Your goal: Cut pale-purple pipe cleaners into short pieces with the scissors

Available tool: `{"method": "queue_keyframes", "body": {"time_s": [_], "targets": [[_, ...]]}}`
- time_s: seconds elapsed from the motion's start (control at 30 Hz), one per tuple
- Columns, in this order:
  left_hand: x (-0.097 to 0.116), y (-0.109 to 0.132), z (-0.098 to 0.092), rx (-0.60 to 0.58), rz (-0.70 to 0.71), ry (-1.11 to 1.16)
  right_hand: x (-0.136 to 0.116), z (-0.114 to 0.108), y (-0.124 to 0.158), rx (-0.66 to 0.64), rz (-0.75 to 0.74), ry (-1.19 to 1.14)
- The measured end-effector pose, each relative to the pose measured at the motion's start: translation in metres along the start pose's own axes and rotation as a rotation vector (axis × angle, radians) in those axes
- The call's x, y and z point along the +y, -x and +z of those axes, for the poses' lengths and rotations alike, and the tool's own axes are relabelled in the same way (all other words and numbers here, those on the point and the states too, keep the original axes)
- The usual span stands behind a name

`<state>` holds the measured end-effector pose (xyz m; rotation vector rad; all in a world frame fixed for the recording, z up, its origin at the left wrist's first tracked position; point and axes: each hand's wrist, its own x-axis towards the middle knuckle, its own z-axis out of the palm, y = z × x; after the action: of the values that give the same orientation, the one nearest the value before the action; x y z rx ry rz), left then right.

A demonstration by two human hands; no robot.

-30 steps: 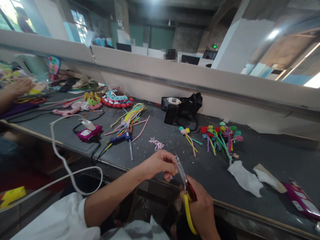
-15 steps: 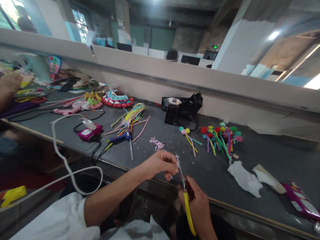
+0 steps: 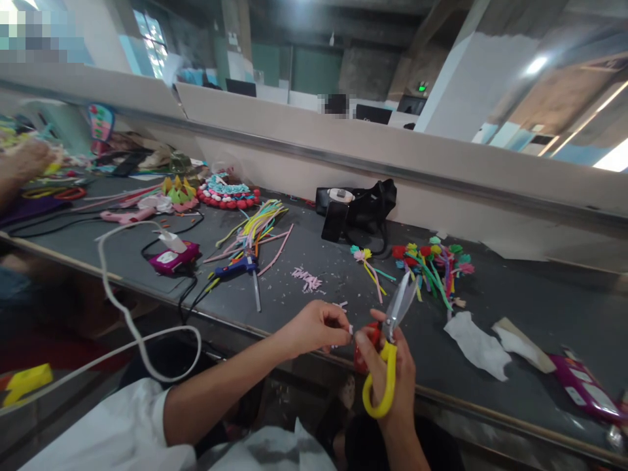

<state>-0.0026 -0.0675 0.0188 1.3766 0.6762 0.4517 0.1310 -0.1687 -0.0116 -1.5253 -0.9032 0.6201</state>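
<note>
- The right hand (image 3: 396, 376) has its fingers wrapped around scissors (image 3: 390, 325) with a yellow and a red handle; the blades point away from the body, slightly parted, over the surface (image 3: 540, 294).
- The left hand (image 3: 314, 325) has its fingertips pinched together on a small pale pink piece (image 3: 350, 330), just beside the right hand and apart from the blades.
- A white cable (image 3: 128, 314) loops down at the left, near the left forearm.
- Just past the left hand, a pile of short pink pieces (image 3: 307, 280) lies on the surface among tiny scraps.
- Right of the scissors lie a crumpled white tissue (image 3: 477, 347) and a purple packet (image 3: 586, 386).
- Left of the pile, a blue glue gun (image 3: 237, 266) lies at the near end of a bundle of coloured chenille stems (image 3: 262, 222); a purple power strip (image 3: 174, 257) holds a white plug (image 3: 173, 243).
- Beyond the scissors are a small cluster of chenille flowers (image 3: 362, 255) and a larger one (image 3: 434, 265).
- A phone (image 3: 335, 221) leans against a black bag (image 3: 375, 204) near the partition (image 3: 275, 152).
- At far left, a co-worker's hand (image 3: 29, 160) shows, blurred.
</note>
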Motion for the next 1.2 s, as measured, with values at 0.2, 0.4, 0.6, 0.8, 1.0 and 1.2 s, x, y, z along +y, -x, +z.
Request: {"method": "queue_keyframes", "body": {"time_s": [0.2,0.4,0.6,0.8,1.0,1.2], "targets": [[-0.006,0.001,0.002,-0.018,-0.006,-0.129,-0.007,0.006,-0.012,-0.07,-0.079,-0.045],[-0.008,-0.001,0.001,-0.039,-0.027,-0.102,-0.008,0.007,-0.008,-0.045,-0.127,-0.05],[-0.003,-0.001,0.003,-0.095,-0.084,0.057,-0.015,0.006,-0.011,0.017,-0.098,0.073],[-0.001,0.002,0.0,-0.081,-0.058,0.215,-0.01,0.0,-0.006,0.083,0.001,0.038],[-0.008,-0.003,-0.003,0.043,0.021,0.112,0.0,0.009,0.006,-0.037,0.152,-0.199],[-0.006,-0.002,-0.009,-0.069,0.227,-0.001,0.007,0.016,0.004,-0.112,0.24,-0.515]]}}
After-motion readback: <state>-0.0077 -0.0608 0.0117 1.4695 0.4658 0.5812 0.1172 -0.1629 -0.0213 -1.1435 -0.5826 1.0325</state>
